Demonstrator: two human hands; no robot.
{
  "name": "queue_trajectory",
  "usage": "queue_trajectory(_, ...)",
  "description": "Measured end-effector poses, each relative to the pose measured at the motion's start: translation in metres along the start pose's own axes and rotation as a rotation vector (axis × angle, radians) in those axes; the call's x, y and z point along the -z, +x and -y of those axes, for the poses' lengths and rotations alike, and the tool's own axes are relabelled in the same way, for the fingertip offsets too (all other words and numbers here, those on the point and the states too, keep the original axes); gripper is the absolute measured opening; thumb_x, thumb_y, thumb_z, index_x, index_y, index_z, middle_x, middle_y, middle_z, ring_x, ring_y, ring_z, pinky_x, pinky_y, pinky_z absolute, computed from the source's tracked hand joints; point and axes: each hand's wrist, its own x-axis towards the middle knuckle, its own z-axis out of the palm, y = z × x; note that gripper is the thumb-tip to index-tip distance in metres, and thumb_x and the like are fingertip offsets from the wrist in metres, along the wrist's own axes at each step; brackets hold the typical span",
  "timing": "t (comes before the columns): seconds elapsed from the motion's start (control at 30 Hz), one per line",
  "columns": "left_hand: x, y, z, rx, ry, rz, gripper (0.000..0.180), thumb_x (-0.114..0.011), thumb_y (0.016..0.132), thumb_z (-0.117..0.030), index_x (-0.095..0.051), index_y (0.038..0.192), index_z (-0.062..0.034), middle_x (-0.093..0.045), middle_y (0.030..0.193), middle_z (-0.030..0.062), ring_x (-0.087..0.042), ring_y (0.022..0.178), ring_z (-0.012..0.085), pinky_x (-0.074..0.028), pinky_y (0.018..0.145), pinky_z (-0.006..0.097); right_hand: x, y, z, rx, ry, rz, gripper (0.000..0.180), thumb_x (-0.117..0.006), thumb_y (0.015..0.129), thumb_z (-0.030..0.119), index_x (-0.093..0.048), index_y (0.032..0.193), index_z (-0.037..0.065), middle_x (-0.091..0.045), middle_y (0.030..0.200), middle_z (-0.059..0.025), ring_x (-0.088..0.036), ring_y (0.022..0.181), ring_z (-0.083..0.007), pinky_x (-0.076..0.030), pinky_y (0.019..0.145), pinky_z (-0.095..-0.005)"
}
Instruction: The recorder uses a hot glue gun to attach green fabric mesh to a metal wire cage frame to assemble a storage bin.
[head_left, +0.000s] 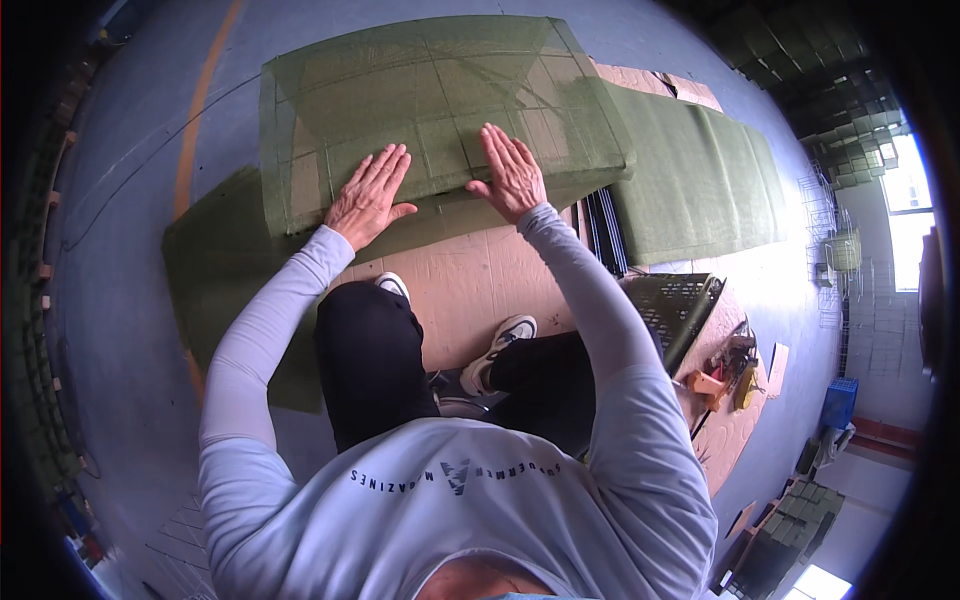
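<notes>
Pale grey long sleeves run up from the lower edge to two bare hands laid flat on a sheet of olive-green mesh stretched over a wire grid panel [430, 100]. The left hand [368, 198] rests palm down near the panel's near edge, fingers straight and slightly spread, thumb out to the side; it grips nothing. The right hand [513, 175] lies just beside it, well clear of touching, also flat and open with the fingers pointing away, pressing on the mesh rather than holding it.

Nearest the body, the person's black-trousered knees and white sneakers [497, 348] rest on a brown cardboard sheet [465, 290] spread on the blue-grey floor [120, 300]. The mesh-covered panel lies partly over this cardboard and over a darker green mat [215, 270] at the left (its far corner curves with the lens).

To the right, a black perforated plastic crate [675, 310] sits tilted near the right elbow, with small orange and yellow tools [728, 380] just past it. Farther right, a long green fabric strip [700, 180] stretches away. Stacked green wire crates [850, 150] stand by the bright window at the far right.
</notes>
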Motion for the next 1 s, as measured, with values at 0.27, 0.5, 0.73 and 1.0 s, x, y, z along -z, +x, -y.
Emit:
queue_trajectory(0.27,-0.012,-0.005,-0.009,0.038,0.153,-0.084,0.081,-0.054,0.083,-0.047,-0.025,0.143,-0.0002,-0.026,0.15,0.0106,-0.024,0.139,0.0238,-0.024,0.112,0.042,-0.017,-0.01,0.008,-0.101,-0.098,-0.095,0.102,-0.033,0.074,0.076,-0.024,0.143,0.001,-0.032,0.146,-0.0135,-0.031,0.135,-0.0248,-0.022,0.109,-0.0428)
queue_trajectory(0.5,-0.001,0.016,-0.029,0.079,-0.036,-0.092,0.075,-0.052,0.085,-0.046,-0.029,0.141,-0.0004,-0.029,0.148,0.0117,-0.024,0.138,0.0243,-0.02,0.113,0.043,-0.002,0.011,0.028,0.129,0.023,0.03,0.092,-0.039,0.081,0.067,-0.023,0.143,0.001,-0.026,0.149,-0.0138,-0.026,0.138,-0.0253,-0.02,0.112,-0.0426)
queue_trajectory(0.73,-0.027,0.023,-0.033,0.122,0.181,-0.135,0.074,-0.042,0.088,-0.053,-0.033,0.139,0.0001,-0.035,0.145,0.0132,-0.03,0.136,0.0251,-0.027,0.11,0.043,-0.022,0.02,0.045,0.111,-0.09,0.006,0.089,-0.039,0.078,0.068,-0.033,0.139,0.003,-0.039,0.142,-0.012,-0.036,0.132,-0.024,-0.03,0.108,-0.0397)
queue_trajectory(1.0,0.007,-0.043,0.028,0.059,0.092,-0.032,0.089,-0.045,0.08,-0.061,-0.027,0.142,0.0002,-0.029,0.148,0.0141,-0.024,0.139,0.0252,-0.021,0.113,0.042,-0.022,0.015,0.043,0.13,-0.041,0.075,0.09,-0.035,0.082,0.068,-0.024,0.143,0.003,-0.032,0.146,-0.0134,-0.031,0.135,-0.0263,-0.025,0.111,-0.0394)
